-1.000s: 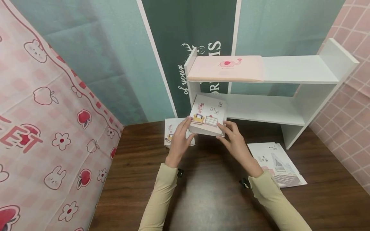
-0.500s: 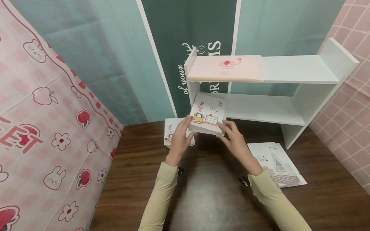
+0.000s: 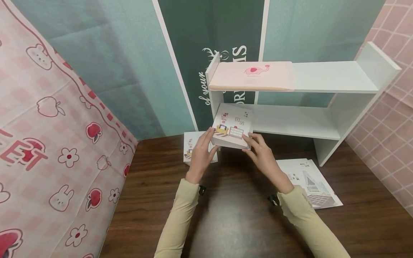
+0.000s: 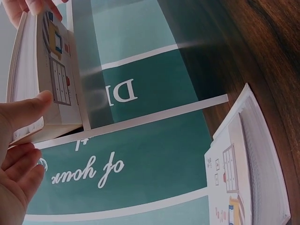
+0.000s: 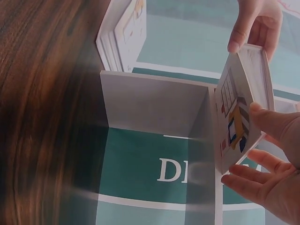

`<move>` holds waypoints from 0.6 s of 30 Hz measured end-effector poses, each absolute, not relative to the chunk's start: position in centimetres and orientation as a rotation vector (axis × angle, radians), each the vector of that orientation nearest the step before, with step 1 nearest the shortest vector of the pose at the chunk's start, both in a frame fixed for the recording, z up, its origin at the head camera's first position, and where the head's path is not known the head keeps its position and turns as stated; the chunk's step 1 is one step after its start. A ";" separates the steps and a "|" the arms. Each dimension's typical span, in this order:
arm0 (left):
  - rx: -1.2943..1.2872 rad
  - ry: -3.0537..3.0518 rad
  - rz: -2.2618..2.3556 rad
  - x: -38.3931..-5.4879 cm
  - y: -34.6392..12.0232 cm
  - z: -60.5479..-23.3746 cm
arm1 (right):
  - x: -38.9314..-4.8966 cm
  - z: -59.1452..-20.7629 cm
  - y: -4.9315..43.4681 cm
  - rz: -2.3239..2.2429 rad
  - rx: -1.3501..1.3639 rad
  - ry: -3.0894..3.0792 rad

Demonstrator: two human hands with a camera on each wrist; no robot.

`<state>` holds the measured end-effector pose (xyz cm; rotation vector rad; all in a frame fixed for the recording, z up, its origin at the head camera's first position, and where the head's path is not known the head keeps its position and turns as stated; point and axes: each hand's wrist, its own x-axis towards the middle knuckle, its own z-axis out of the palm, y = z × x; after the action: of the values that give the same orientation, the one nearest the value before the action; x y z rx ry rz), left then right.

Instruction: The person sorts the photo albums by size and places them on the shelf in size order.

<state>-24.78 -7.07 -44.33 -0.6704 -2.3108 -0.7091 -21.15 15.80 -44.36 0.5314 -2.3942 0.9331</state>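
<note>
A thick white book (image 3: 233,123) with a printed room on its cover lies flat at the left end of the lower shelf, its near edge jutting past the front. My left hand (image 3: 201,152) pinches the near left corner, thumb on one face and fingers on the other, as the left wrist view shows. At the near right corner my right hand (image 3: 262,154) grips the same book (image 5: 236,112) between thumb and fingers. Behind my left hand, a matching book (image 3: 190,143) rests on the table, partly hidden by the hand.
The white two-tier shelf (image 3: 300,120) stands across the back of the brown wooden table (image 3: 226,218). On its top tier lies a pink elephant-print book (image 3: 255,75). White books (image 3: 314,184) lie at the right, partly covered by my right forearm. A patterned pink cloth (image 3: 71,143) hangs at left.
The held book has slid slightly farther back onto the lower shelf, and both hands have moved forward a little with it. The other things have stayed where they were.
</note>
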 end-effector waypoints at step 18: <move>-0.635 -2.381 -0.684 -25.3 -6.8 -44.2 | -21.5 -43.8 16.0 0.898 0.528 -2.397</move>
<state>-25.29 -6.81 -44.16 -0.6354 -2.3807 -0.6845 -21.52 15.96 -43.81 0.5281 -2.3969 0.8977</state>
